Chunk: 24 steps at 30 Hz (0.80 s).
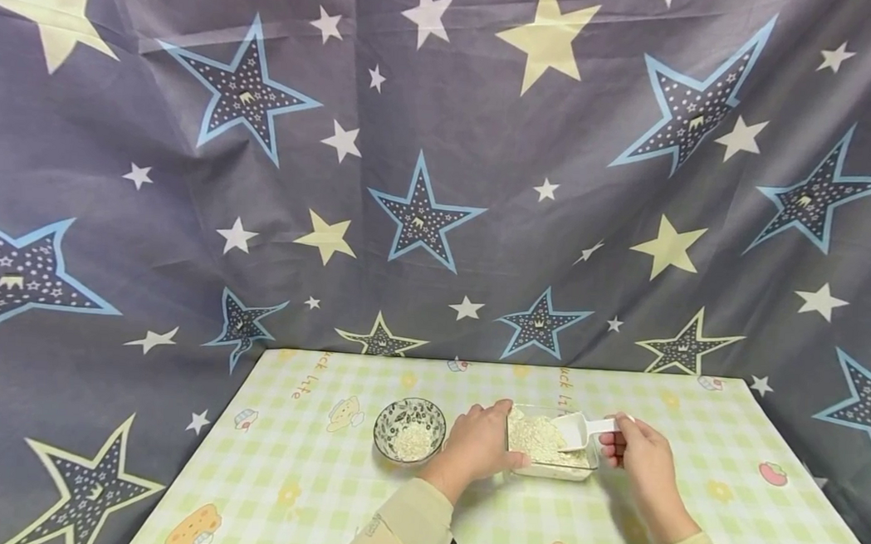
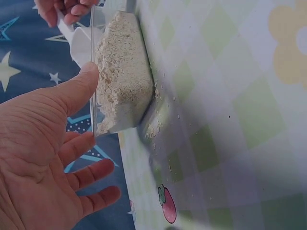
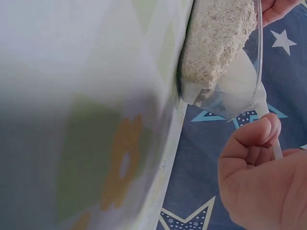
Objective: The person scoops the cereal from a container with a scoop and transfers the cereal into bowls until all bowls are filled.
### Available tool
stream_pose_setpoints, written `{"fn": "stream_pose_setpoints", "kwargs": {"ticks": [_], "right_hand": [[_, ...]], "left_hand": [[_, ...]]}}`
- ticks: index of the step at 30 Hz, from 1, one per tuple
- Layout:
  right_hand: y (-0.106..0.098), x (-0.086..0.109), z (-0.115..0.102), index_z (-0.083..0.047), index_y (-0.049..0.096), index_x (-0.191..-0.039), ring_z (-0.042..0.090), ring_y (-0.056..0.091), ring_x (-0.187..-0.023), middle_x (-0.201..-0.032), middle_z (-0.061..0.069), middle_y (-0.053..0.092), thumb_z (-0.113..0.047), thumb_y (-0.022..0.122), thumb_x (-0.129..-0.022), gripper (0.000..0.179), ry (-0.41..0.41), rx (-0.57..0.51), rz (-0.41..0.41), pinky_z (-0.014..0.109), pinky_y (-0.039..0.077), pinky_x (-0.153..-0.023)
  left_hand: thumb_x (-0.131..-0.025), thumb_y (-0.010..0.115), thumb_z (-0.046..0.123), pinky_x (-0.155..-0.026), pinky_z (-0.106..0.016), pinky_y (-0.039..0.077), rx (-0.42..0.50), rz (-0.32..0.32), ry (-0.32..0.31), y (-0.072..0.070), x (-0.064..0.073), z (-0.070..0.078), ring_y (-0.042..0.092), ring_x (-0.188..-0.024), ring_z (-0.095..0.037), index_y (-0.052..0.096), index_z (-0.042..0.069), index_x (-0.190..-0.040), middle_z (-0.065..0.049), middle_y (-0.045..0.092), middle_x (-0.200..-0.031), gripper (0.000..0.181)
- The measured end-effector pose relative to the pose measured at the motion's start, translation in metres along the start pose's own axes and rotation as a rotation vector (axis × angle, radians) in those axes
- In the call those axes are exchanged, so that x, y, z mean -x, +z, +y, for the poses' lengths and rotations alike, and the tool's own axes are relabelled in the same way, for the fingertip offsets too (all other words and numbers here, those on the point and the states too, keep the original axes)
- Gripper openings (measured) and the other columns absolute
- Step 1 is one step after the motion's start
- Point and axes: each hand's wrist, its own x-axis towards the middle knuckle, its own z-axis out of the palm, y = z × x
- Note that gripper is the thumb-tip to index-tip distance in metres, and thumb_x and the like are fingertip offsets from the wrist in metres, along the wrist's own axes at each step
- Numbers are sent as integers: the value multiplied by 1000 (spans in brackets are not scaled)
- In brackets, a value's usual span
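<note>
Right hand (image 1: 641, 459): thumb and fingertips pinch the handle of a white scoop (image 1: 574, 432) at right of centre, lower part of the head frame. Left hand (image 1: 473, 445): thumb laid against the near rim of a clear container (image 1: 561, 473), other fingers loosely extended and spread at its left end, not wrapped round it; three fingertips stand free in the left wrist view.

Container: rectangular, see-through, sitting on the table between the two hands, lower centre-right of the head frame. Contents: pale oat-like flakes (image 1: 533, 439), heaped higher at the left and middle than by the right end. Scoop head tilted inside the right half, its edge touching the flakes; handle runs out past the right rim to the fingers. How deep the edge sits cannot be told.

Loose flakes (image 2: 152, 130) scattered on the cloth beside the container, centre of the left wrist frame.

Bowl (image 1: 387, 425): round, dark leaf-like pattern, just left of the left hand; a smaller portion of flakes (image 1: 412, 443) at its bottom.

Light-coloured sleeves (image 1: 405, 526) enter from the bottom edge. Tablecloth (image 1: 228, 476): green-and-white check with printed flowers and cartoon figures. Behind, filling the upper frame: grey-purple curtain (image 1: 454, 90) with yellow, white and blue-edged stars.
</note>
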Motion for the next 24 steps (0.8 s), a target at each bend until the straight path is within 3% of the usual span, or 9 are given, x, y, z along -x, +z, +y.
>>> {"fn": "stream_pose_setpoints", "kwargs": {"ticks": [10,20,24], "right_hand": [[-4,-2,8,7,56,-133,4,62,-66,-74,-8,68,-25,35,-117,41,82,-131,-47,20,56,-59],[-9,-4,12,0,48,-140,3,63,-68,-77,-9,68,-28,32,-118,39,166,-233,-105,19,58,-61],[-10,-5,13,-8,38,-151,3,64,-70,-78,-10,69,-29,33,-118,40,211,-291,-115,19,59,-65]], "left_hand": [[-86,84,61,-116,-47,51,14,-4,-9,1,1,0,62,-133,-31,47,16,-161,-7,73,-139,95],[-87,83,60,-116,-47,52,24,-15,-9,1,0,-1,62,-134,-31,46,17,-162,-7,71,-142,94],[-87,83,61,-115,-47,52,22,-16,-8,1,0,-1,62,-133,-31,46,17,-162,-7,71,-142,94]]}}
